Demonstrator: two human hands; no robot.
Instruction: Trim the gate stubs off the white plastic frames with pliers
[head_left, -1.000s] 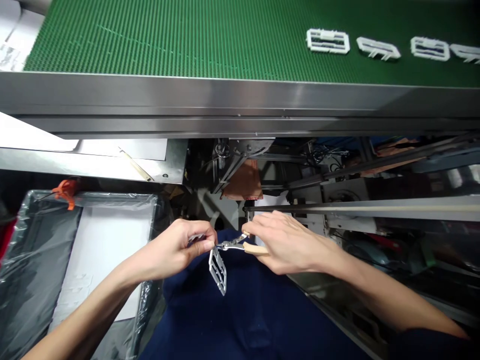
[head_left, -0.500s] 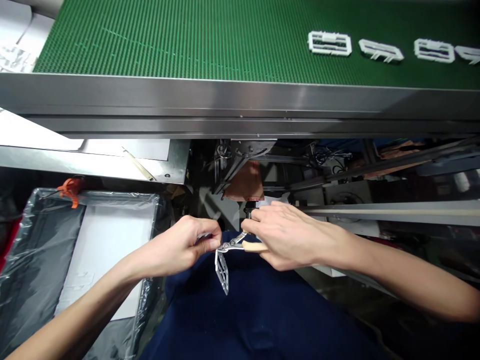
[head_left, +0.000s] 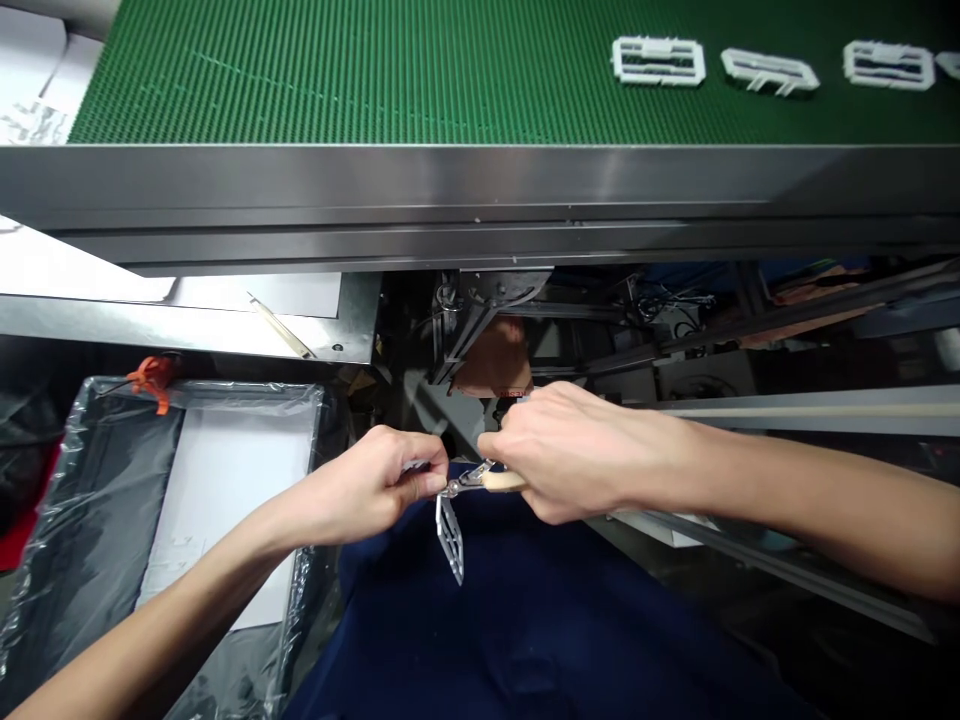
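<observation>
Between thumb and fingers my left hand (head_left: 386, 485) pinches a white slotted plastic frame (head_left: 450, 540), which hangs tilted below the fingertips. My right hand (head_left: 562, 450) is wrapped round the cream handles of a pair of nippers (head_left: 504, 481). The metal jaws of the nippers are at the top end of the frame, close by the left fingertips. Whether the blades touch the plastic is too small to tell. Both hands are in front of dark blue clothing (head_left: 525, 620).
Beyond a metal rail (head_left: 420, 185) runs a green ribbed conveyor belt (head_left: 337, 70) with several white frames (head_left: 658, 62) at right. Tweezers (head_left: 281, 328) lie on the metal table (head_left: 360, 330) at left. Below them stands a plastic-lined bin (head_left: 90, 540) with an orange tie (head_left: 152, 380).
The nippers' handles have closed closer together, and my right hand has shifted slightly up and left. My left hand still pinches the frame. The view has tilted slightly.
</observation>
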